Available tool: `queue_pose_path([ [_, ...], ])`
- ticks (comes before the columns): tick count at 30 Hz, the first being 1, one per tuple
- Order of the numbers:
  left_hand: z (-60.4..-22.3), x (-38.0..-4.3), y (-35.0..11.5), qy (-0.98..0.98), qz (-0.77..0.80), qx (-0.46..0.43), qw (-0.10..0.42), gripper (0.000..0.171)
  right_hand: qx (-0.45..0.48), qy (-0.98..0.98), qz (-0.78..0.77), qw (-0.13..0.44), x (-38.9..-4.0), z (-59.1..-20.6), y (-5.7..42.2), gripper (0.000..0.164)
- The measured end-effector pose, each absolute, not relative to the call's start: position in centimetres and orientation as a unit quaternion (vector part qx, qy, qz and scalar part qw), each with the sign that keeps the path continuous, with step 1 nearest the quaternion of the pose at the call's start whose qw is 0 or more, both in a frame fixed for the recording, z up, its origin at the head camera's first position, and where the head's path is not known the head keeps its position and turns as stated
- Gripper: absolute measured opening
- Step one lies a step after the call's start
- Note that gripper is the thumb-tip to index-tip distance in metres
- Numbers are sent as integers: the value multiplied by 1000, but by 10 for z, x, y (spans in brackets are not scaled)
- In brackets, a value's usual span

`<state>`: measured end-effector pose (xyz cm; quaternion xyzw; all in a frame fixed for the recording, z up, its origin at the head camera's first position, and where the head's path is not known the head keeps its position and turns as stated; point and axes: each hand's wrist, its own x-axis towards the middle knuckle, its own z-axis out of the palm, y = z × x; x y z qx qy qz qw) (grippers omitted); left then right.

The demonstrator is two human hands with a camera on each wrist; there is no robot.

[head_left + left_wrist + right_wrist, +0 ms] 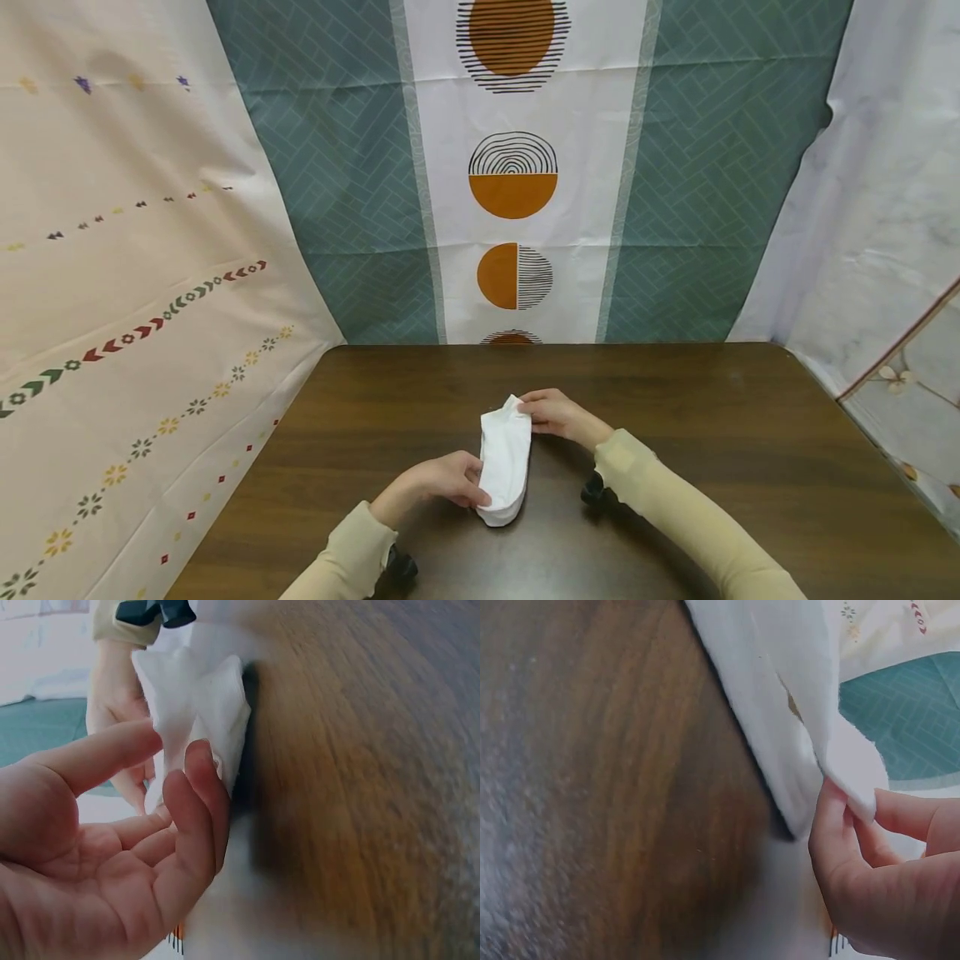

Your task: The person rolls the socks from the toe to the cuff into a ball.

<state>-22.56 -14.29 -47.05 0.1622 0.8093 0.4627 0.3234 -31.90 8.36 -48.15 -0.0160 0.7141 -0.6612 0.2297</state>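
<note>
While a dark brown wood-grain table spread beneath both hands, a circle-printed teal-and-white fabric hanging rose beyond them, with a cream patterned cloth to their left and a white marbled cloth to their right. The right hand pinched the far corner of a long, white, soft-fabric sock between thumb and fingers. The left hand, its fingers bent, gripped the near part at its left edge. The sock was between the hands, rounded end nearest the left hand, cornered end at the right; its long axis ran away from the person, leaning slightly rightward.
</note>
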Motion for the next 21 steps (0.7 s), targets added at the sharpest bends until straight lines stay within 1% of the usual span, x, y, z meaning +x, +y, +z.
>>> queue_pose_path([
  [2, -470, -225, -144, 823, 446, 157, 315, 9, -14, 715, -661, 226, -319, -483, 82, 34],
  [6, -469, -224, -146, 840, 422, 147, 307, 15, -9, 718, -662, 215, -315, -484, 80, 32],
  [15, -471, -223, -146, 836, 427, 126, 320, 16, 13, 716, -673, 183, -315, -486, 77, 28],
  [18, -471, -223, -147, 845, 416, 131, 309, 19, 20, 724, -667, 177, -315, -486, 76, 28],
  [21, -470, -222, -146, 865, 387, 145, 285, 21, 28, 732, -659, 171, -314, -486, 74, 26],
])
